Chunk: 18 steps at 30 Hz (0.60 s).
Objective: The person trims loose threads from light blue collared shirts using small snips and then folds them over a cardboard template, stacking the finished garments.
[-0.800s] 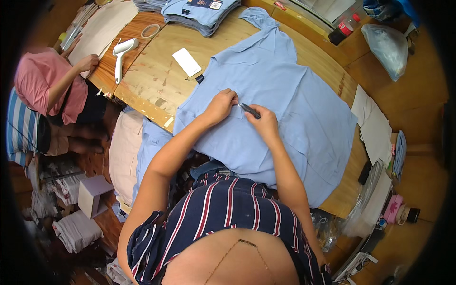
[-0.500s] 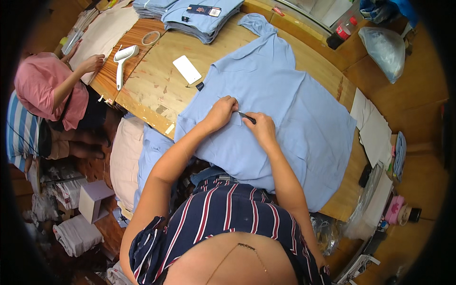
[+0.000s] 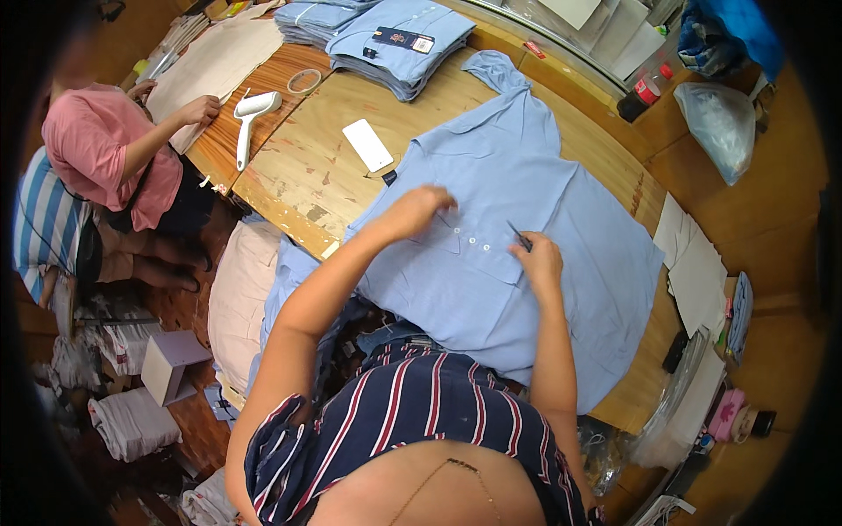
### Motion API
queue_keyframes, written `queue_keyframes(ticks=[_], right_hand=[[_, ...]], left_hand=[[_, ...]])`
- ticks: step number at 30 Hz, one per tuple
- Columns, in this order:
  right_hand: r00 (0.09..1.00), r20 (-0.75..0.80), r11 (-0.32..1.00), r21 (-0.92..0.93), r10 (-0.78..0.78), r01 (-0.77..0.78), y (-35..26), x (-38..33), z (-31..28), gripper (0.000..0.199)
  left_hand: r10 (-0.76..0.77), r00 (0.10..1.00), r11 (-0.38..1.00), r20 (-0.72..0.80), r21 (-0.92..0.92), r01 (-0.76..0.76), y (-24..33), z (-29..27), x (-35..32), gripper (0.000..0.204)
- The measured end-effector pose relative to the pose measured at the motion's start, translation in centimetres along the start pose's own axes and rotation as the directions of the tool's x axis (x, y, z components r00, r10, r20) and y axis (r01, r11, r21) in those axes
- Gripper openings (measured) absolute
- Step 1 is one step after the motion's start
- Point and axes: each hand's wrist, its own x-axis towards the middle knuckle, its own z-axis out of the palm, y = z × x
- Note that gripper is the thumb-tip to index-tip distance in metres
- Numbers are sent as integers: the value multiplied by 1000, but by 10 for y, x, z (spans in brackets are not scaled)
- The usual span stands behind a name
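Note:
A light blue shirt (image 3: 491, 167) lies spread over the table in front of me, with its sleeve stretched toward the far edge. Small white buttons (image 3: 472, 240) show along its placket, between my two hands. My left hand (image 3: 421, 212) is just over the shirt at the left of the buttons; motion smears its fingertips, so any grip is unclear. To the right of the buttons, my right hand (image 3: 541, 263) is closed around dark-handled thread snips (image 3: 521, 237), their pointed tip aimed up and left. A dark label (image 3: 389, 178) marks the collar.
A white card or phone (image 3: 367, 145), a lint roller (image 3: 253, 123) and a tape ring (image 3: 304, 81) lie left of the shirt. Folded blue shirts (image 3: 412, 61) are stacked beyond. A bottle (image 3: 645, 92) stands far right. A co-worker in pink (image 3: 101, 145) handles cloth at the left.
My hands have drawn apart: the left lifted from the placket, the right moved right and slightly down with the snips. The buttons are now exposed. The whole view has shifted a little.

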Motion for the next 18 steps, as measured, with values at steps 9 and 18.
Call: queue_keyframes(ticks=[9,18], right_hand=[[999,35,1000,5,-28,28,7,-5,10,18],[996,-14,996,32,-82,83,9,-9,19,18]], left_hand=[[53,978,943,200,313,-116,-29,4,29,16],[176,978,953,108,232,-197,-23,3,21,13]])
